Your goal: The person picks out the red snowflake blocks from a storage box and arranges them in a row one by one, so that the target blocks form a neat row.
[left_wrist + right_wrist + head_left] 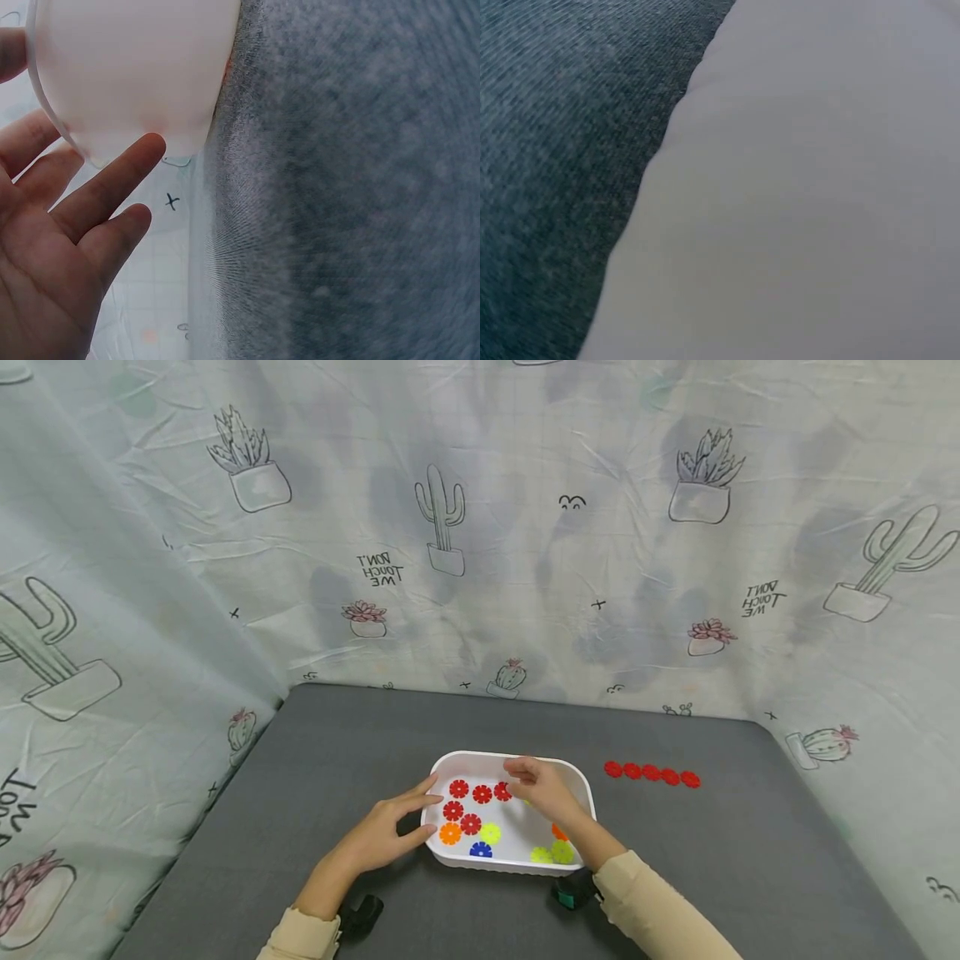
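1. Two hands at white tray (577,777), mid-tabletop (300,777).
2. Left hand (382,837): fingers straight, steadying tray's left wall.
3. Right hand (542,787): inside tray, fingers pinching red disc (502,791).
4. Five red discs (651,773) in a row, right of tray.

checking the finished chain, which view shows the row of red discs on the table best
The head view: the row of red discs lies in full on the gray table, right of the white tray. The left wrist view shows only the tray's wall and table; the right wrist view only sleeve and table.

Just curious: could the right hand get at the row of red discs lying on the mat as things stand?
Probably yes: the right hand is over the white tray, and bare grey mat lies between it and the red discs.
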### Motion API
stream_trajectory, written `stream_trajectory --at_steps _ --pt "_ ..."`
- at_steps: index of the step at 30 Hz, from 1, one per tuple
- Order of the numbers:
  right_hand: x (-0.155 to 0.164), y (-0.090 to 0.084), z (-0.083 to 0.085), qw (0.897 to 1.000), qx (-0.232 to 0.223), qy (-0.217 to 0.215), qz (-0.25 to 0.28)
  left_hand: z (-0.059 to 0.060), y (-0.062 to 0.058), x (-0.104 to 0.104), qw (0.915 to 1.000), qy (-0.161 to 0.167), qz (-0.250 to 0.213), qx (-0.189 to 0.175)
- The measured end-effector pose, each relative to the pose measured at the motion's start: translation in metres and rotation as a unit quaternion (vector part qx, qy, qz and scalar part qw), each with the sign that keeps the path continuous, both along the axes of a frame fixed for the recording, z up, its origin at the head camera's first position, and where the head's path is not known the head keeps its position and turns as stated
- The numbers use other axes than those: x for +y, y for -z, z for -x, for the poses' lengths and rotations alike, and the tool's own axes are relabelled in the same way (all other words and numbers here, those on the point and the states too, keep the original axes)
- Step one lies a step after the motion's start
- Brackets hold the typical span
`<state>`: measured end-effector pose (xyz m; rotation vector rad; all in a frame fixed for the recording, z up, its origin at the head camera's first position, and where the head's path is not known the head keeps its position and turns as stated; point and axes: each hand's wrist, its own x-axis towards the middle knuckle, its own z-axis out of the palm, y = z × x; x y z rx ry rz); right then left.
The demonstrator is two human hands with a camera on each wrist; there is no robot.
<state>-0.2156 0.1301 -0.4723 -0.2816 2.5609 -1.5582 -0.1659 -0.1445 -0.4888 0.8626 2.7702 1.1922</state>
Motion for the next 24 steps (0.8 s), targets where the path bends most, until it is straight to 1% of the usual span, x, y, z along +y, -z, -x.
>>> stream_trajectory --at_steps 4,9,13,17,24 --pt "0.0021 0.0003 0.0026 0.999 -0.029 -0.013 -0.022 0.0008 -0.003 0.0016 1.0 -0.001 0.0 -0.007" --pt "0.0032 0.0003 0.0061 0.998 -0.051 -0.017 -0.026 0.0016 -0.0061 0.0034 0.9999 -0.004 0.003 -0.012" --pt "0.0014 0.0036 0.0078 0.997 -0.059 -0.015 -0.043 0.0014 -0.0072 0.0028 0.9999 -0.004 0.004 -0.015" --pt "-0.0004 0.0054 0.0091 0.997 -0.052 -0.021 -0.06 0.0014 -0.0086 0.0023 0.9998 -0.004 0.004 -0.018" --pt "-0.0026 0.0036 0.0101 0.996 -0.049 -0.032 -0.064 0.0018 -0.0096 0.004 0.9999 -0.008 0.001 -0.015"
